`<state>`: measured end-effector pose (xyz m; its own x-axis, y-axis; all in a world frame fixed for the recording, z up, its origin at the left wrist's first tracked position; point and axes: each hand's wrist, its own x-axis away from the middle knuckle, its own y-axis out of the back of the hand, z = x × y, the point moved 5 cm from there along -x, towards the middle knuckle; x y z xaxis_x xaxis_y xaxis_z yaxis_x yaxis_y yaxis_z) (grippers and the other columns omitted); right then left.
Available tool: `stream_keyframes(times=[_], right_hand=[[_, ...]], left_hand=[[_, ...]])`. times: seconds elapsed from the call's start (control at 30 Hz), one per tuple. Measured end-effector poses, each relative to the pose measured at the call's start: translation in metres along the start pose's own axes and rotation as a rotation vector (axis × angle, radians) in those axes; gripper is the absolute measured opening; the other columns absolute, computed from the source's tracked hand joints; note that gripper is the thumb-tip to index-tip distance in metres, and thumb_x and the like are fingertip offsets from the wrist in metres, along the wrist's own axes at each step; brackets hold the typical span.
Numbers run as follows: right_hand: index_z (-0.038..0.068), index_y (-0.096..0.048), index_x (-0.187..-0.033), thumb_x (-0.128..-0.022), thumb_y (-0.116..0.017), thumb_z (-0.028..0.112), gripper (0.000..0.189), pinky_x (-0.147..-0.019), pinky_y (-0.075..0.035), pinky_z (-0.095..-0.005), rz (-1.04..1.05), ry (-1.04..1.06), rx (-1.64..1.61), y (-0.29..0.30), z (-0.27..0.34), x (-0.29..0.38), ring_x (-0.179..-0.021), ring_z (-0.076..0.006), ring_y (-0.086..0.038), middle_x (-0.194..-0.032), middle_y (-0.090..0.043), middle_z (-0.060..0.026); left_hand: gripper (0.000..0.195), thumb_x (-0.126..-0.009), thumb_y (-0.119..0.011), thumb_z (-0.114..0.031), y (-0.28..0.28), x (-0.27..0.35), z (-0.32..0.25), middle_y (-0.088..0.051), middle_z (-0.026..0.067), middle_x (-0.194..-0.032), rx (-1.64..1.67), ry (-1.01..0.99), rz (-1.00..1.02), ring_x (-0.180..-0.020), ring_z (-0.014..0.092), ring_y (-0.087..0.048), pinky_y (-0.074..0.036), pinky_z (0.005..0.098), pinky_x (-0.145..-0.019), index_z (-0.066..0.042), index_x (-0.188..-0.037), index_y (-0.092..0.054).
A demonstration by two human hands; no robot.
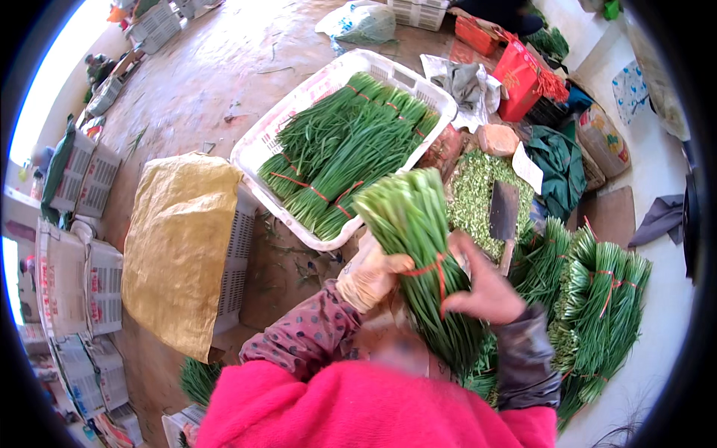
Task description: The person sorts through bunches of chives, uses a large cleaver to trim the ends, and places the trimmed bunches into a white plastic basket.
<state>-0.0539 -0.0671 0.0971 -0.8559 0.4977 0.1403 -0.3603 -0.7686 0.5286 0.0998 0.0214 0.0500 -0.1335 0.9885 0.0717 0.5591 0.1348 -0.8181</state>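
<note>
A large bundle of green garlic chives (411, 224), tied with red string, is tilted between my hands, its pale cut ends up and its leaves towards my lap. My left hand (372, 277), in a pale glove, grips its left side beside the string. My right hand (487, 285) lies against its right side, fingers spread and slightly blurred. Beyond them, a white plastic crate (319, 243) holds several tied chive bundles (347, 151). To the right, a cleaver (504, 207) lies on a heap of chopped stem ends (470, 185).
A yellow woven sack (179, 246) covers a crate at the left. More tied bundles (610, 297) lie at the right. A brick-like block (498, 140) and a red bag (518, 78) are beyond the chopped ends. Stacked crates (64, 274) line the far left; a plastic bag (358, 22) lies on the floor.
</note>
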Motion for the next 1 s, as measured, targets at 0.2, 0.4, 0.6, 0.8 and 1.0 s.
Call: stream_keyframes(times=[0.2,0.4,0.6,0.8,1.0], right_hand=[[0.002,-0.033,-0.141,-0.062,-0.085,0.037,0.101,-0.099,-0.04,-0.0443,-0.051,-0.168,0.072,-0.071,-0.029,0.03,-0.116,-0.0395,-0.05,-0.125,-0.051,-0.0209],[0.002,-0.04,-0.136,-0.067,-0.08,0.03,0.085,-0.088,-0.038,-0.0433,-0.201,-0.046,0.468,-0.079,-0.016,0.037,-0.105,-0.0326,-0.049,-0.113,-0.05,-0.014],[0.0,-0.043,-0.133,-0.063,-0.081,0.025,0.083,-0.09,-0.038,-0.0461,-0.153,0.127,0.617,-0.093,0.001,0.031,-0.107,-0.0363,-0.049,-0.119,-0.048,-0.0184],[0.003,-0.037,-0.138,-0.057,-0.084,0.027,0.097,-0.094,-0.035,-0.046,-0.098,0.002,0.589,-0.084,-0.009,0.042,-0.118,-0.0346,-0.045,-0.125,-0.049,-0.017],[0.006,-0.037,-0.141,-0.055,-0.086,0.03,0.102,-0.092,-0.041,-0.0437,0.023,-0.279,0.502,-0.054,-0.032,0.081,-0.111,-0.0321,-0.052,-0.121,-0.054,-0.0144]], left_hand=[[0.087,-0.07,-0.085,-0.036,0.077,0.017,-0.006,-0.053,0.0088,-0.131,-0.253,0.054,-0.034,-0.121,0.021,-0.05,-0.04,0.0376,-0.104,0.0,-0.137,-0.042],[0.036,-0.079,-0.077,-0.013,0.082,0.078,-0.078,-0.07,0.0054,-0.087,-1.481,0.492,-0.253,-0.078,0.01,-0.064,-0.052,0.0259,-0.075,0.001,-0.11,-0.063],[0.081,-0.069,-0.076,-0.041,-0.032,0.059,-0.041,-0.051,0.0104,-0.134,-2.085,-0.158,0.507,-0.129,0.025,-0.044,-0.033,0.0473,-0.106,-0.011,-0.138,-0.045],[0.064,-0.087,-0.051,-0.022,-0.007,0.028,0.029,-0.047,0.0114,-0.137,-2.484,-0.296,0.417,-0.126,0.03,-0.045,-0.03,0.0629,-0.104,-0.013,-0.147,-0.028],[0.06,-0.088,-0.049,-0.02,-0.007,0.031,0.03,-0.054,0.017,-0.12,-2.545,-0.359,0.435,-0.107,0.032,-0.054,-0.038,0.0582,-0.099,-0.013,-0.145,-0.032]])
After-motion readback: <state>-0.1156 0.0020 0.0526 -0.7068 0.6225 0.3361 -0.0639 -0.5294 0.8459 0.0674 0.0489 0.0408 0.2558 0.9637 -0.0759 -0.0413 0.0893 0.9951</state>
